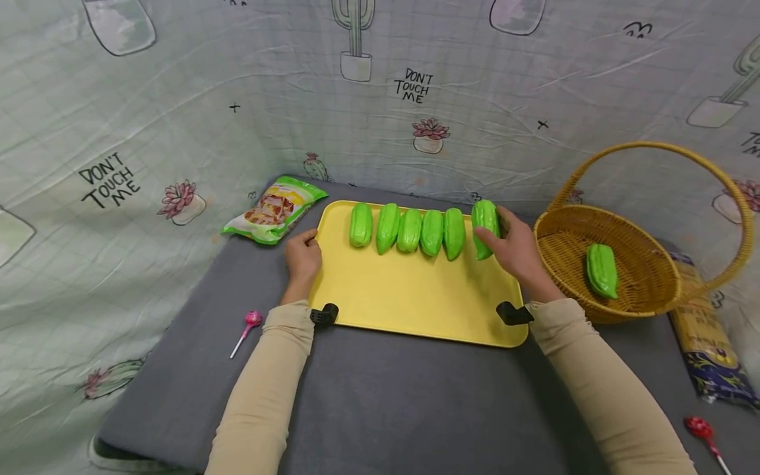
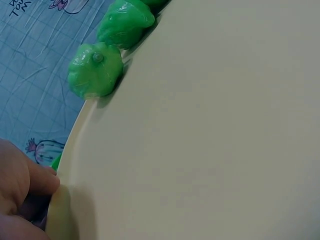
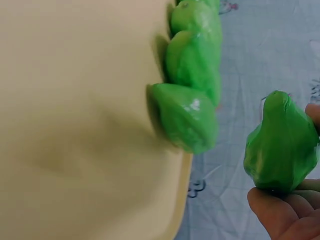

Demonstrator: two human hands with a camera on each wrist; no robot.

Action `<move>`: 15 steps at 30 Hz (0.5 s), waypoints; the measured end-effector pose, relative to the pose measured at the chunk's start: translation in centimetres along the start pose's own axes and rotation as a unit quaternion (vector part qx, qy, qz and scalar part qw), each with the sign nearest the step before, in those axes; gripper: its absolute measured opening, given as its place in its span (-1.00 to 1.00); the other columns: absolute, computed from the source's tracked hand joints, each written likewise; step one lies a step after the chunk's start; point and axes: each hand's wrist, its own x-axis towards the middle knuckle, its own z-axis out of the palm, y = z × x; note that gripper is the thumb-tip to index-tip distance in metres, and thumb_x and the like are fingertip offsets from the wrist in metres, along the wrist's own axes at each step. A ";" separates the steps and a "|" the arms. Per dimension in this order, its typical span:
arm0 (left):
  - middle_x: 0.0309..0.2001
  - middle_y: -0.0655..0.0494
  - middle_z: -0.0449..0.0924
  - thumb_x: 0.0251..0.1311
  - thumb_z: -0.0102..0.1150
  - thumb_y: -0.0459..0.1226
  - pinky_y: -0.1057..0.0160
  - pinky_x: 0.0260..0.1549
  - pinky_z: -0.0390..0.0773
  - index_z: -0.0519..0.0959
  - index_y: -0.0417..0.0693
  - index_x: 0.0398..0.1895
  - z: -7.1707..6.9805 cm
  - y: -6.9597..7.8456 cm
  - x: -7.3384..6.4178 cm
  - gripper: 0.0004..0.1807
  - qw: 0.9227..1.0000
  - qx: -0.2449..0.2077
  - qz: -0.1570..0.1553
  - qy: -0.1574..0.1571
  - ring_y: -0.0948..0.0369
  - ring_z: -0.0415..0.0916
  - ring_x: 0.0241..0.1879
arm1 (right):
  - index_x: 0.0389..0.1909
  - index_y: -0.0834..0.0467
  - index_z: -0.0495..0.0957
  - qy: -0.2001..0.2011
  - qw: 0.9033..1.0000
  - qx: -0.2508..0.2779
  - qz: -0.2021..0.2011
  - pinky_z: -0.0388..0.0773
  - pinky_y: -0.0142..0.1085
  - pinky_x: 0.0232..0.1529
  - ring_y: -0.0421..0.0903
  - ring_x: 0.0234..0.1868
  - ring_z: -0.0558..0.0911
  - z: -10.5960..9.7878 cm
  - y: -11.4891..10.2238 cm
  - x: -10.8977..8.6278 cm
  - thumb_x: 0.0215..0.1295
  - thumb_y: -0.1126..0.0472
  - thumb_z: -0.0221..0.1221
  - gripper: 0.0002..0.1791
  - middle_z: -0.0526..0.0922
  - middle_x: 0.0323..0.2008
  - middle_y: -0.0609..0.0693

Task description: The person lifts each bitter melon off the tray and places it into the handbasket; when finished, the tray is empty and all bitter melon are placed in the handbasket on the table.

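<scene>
Pinching the green vegetable [image 1: 483,215], likely light, firm and slick, the right hand [image 1: 520,249] sensibly spans its sides; the left hand [image 1: 303,259] pinches the yellow tray [image 1: 410,293]

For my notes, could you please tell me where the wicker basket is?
In the head view, the wicker basket stands on the right, between the yellow tray and the yellow-and-blue packet.

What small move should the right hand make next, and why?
Probably lower the held gourd onto the tray, just right of the five gourds: the right hand holds it raised, those lie in a row, and bare tray shows beside the last.
</scene>
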 end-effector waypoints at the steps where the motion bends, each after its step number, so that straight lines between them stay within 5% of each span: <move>1: 0.25 -0.23 0.61 0.46 -0.13 -0.47 -0.03 0.31 0.52 0.62 -0.28 0.22 0.0 0.0 0.0 -0.59 1.000 -0.002 -0.001 0.000 -0.10 0.50 0.33 | 0.64 0.25 -0.11 0.000 1.000 0.000 -0.003 0.50 0.18 0.30 0.34 0.37 0.45 -0.1 -0.2 -0.2 0.53 -0.13 0.07 -0.09 0.26 0.48 0.41; 15: 0.28 -0.22 0.58 0.47 -0.14 -0.46 -0.03 0.34 0.50 0.59 -0.28 0.26 0.1 -0.2 0.2 -0.58 1.000 -0.013 -0.008 -0.014 -0.10 0.46 0.37 | 0.64 0.24 -0.12 0.013 0.999 0.030 -0.025 0.43 0.16 0.38 0.33 0.49 0.32 -2.5 -0.9 -3.1 0.52 -0.11 0.09 -0.07 0.14 0.56 0.35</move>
